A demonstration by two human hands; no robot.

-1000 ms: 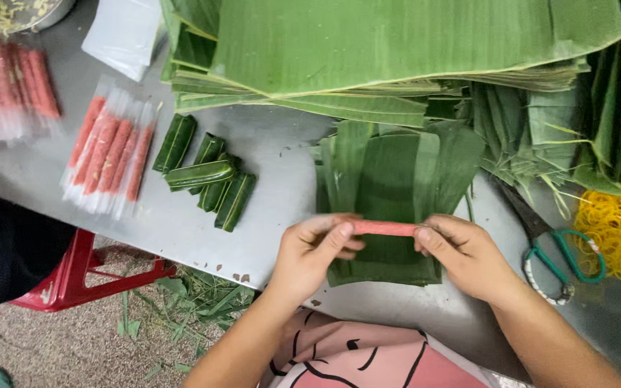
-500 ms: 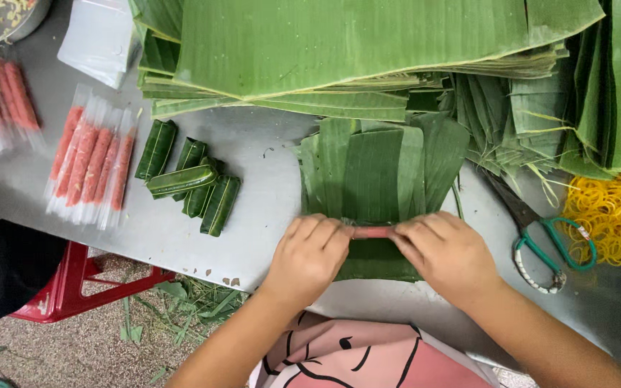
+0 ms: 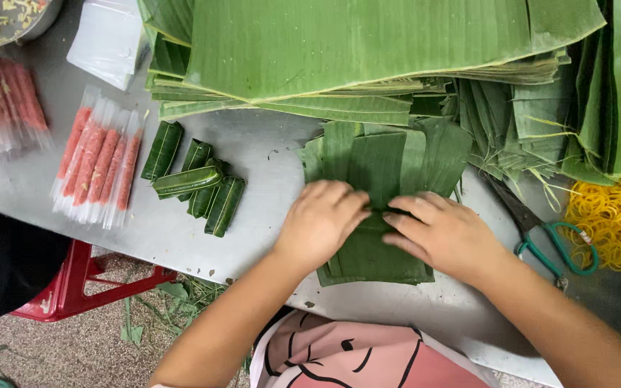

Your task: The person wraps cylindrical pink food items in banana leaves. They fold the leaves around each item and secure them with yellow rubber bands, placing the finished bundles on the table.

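Left hand [image 3: 321,224]: palm down on the small stack of cut leaf pieces [image 3: 386,172], fingers curled over and pressing a fold of leaf; whatever sits under the fold is hidden.
Right hand [image 3: 443,233]: flat on the same stack, fingertips meeting the left hand's at the middle, pinching the leaf edge rather than closing around it.
Cut leaf pieces: dark green, layered, lying at the near edge of the bench [image 3: 267,154], just in front of the person.
Handling, by the look: thin, light, pliable along the ribs, likely to split across them; best held flat with the fingertips at the fold.
Finished rolls [image 3: 195,183]: several short green leaf-wrapped bundles, left of the hands, touching one another.
Red sticks in clear wrap [image 3: 98,162]: a row further left.
Large leaves [image 3: 368,43]: a tall pile behind.
Scissors [image 3: 551,241]: green-handled, right of the right hand.
Rubber bands [image 3: 609,215]: yellow heap, far right.
Red stool [image 3: 80,280]: below the bench edge.
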